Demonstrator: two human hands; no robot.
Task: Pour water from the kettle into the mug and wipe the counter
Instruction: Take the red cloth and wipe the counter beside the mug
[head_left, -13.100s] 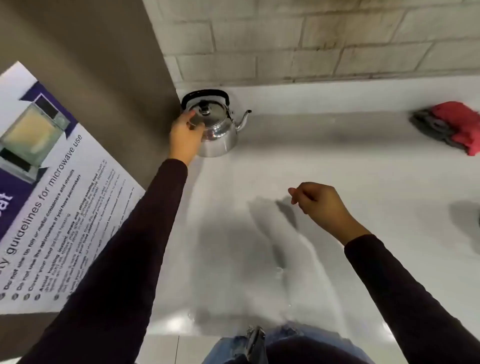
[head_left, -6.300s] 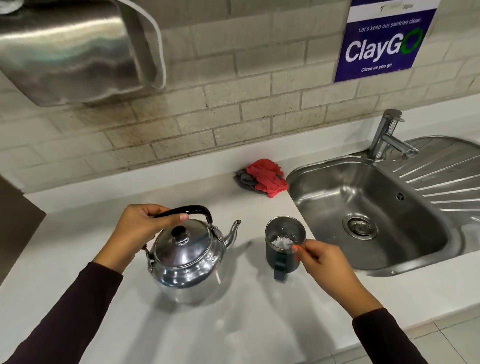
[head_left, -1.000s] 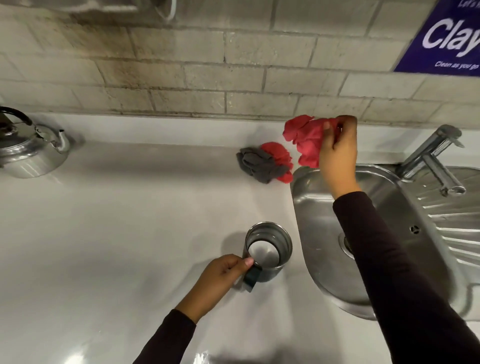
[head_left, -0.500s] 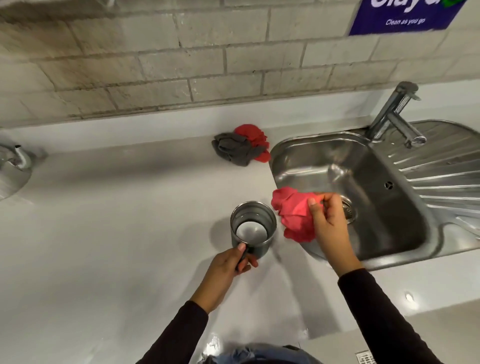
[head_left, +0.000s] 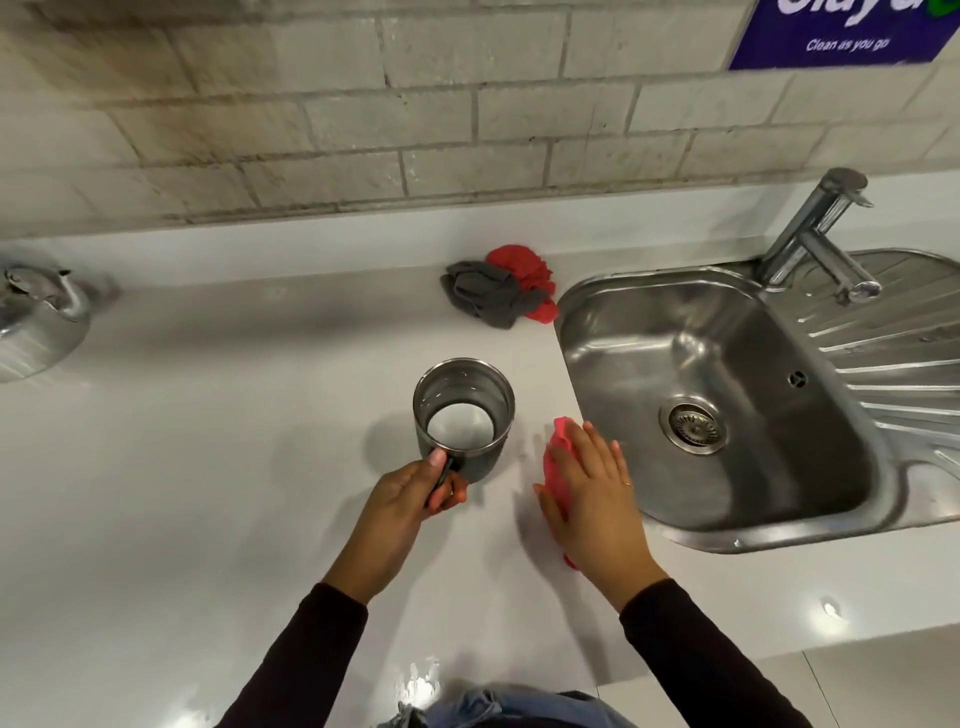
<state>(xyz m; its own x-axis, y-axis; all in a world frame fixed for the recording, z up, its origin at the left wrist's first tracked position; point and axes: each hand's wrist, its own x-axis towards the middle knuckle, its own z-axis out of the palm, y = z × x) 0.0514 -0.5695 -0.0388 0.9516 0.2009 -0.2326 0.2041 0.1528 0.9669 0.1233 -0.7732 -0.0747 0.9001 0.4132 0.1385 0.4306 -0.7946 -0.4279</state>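
A steel mug (head_left: 464, 410) with water in it stands on the white counter (head_left: 208, 467), and my left hand (head_left: 415, 493) grips its dark handle. Just right of the mug, my right hand (head_left: 592, 493) lies flat, fingers spread, pressing a red cloth (head_left: 555, 457) onto the counter beside the sink. Most of the cloth is hidden under my palm. The steel kettle (head_left: 36, 322) stands at the far left edge, partly cut off by the frame.
A steel sink (head_left: 727, 395) with a tap (head_left: 815, 239) and ribbed drainboard fills the right side. A heap of grey and red cloths (head_left: 498, 293) lies at the back by the sink corner. A tiled wall runs behind the counter.
My right hand has brought the red cloth down from the air beside the mug and flattened it on the counter. My left hand keeps hold of the mug handle.
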